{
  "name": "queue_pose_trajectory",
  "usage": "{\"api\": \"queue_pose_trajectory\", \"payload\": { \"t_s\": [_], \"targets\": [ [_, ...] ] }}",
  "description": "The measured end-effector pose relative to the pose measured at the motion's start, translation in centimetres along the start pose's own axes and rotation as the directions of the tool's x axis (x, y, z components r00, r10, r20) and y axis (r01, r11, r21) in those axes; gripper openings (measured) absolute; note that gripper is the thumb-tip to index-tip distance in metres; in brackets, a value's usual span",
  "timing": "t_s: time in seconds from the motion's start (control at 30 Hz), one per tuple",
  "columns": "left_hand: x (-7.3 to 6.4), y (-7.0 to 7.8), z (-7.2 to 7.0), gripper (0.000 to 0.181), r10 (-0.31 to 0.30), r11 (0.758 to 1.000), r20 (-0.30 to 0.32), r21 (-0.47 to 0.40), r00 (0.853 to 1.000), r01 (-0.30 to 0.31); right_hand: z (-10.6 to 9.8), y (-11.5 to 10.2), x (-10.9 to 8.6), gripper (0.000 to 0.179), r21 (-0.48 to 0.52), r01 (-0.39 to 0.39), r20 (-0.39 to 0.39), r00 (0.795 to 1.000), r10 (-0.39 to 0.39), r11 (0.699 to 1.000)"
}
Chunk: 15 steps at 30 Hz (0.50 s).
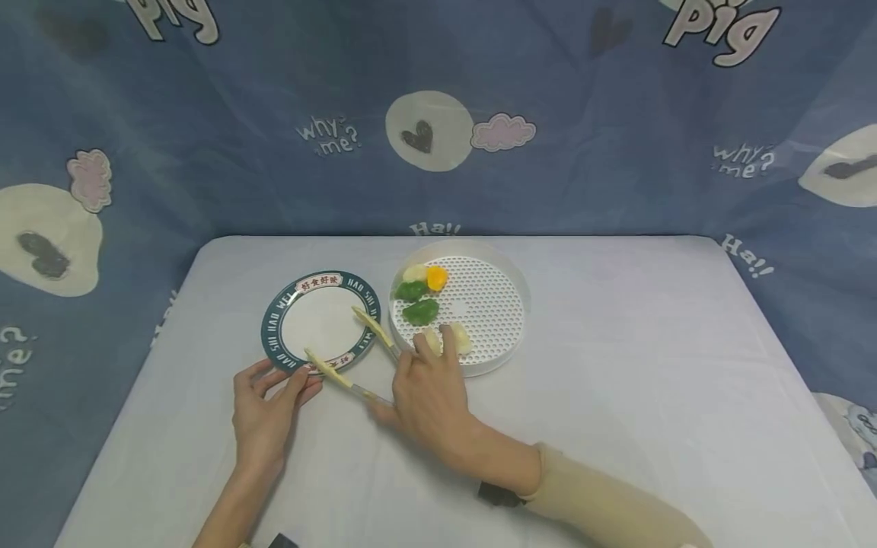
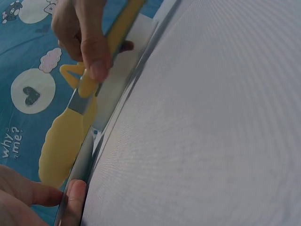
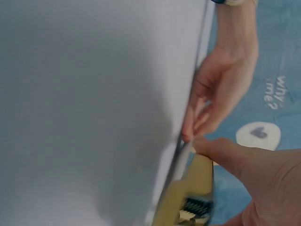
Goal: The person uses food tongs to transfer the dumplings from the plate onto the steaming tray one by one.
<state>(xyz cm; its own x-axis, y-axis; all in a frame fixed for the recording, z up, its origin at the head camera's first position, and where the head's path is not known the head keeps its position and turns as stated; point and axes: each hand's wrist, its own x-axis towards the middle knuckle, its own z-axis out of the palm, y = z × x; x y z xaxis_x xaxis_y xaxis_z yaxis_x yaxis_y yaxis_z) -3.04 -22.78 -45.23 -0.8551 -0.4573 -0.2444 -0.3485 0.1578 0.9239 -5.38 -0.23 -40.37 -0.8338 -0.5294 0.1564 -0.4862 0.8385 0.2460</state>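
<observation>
My left hand (image 1: 267, 418) pinches the near rim of a white plate (image 1: 315, 323) with a green lettered border; in the left wrist view, thumb and fingers (image 2: 75, 195) clasp its edge. In my right hand (image 1: 438, 399) is a pair of yellow-tipped tongs (image 2: 63, 146) with metal arms. Their two tips are spread apart over the plate's right and near sides, with nothing visible between them. The right hand hangs over the near left of a round white perforated tray (image 1: 489, 304), hiding part of it.
The tray's left side holds green pieces (image 1: 421, 312), a yellow-orange piece (image 1: 436, 278) and a pale piece (image 1: 414, 274). More pale pieces (image 1: 462, 339) lie near the right fingers. A white cloth covers the table (image 1: 630, 365); a blue printed curtain (image 1: 582, 175) hangs behind it.
</observation>
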Motion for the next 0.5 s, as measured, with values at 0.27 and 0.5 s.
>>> {"api": "queue_pose_trajectory", "payload": {
  "t_s": [0.27, 0.5],
  "targets": [
    [-0.1, -0.1, 0.0, 0.077, 0.009, 0.999, -0.025, 0.045, 1.000, -0.008, 1.3, -0.8, -0.6, 0.092, -0.083, -0.023, -0.074, 0.997, 0.017, 0.996],
    [-0.2, -0.3, 0.0, 0.078, 0.013, 0.997, -0.033, 0.075, 0.999, -0.010, 1.5, -0.9, -0.7, 0.102, -0.100, -0.027, -0.078, 0.997, 0.019, 0.995]
  ]
}}
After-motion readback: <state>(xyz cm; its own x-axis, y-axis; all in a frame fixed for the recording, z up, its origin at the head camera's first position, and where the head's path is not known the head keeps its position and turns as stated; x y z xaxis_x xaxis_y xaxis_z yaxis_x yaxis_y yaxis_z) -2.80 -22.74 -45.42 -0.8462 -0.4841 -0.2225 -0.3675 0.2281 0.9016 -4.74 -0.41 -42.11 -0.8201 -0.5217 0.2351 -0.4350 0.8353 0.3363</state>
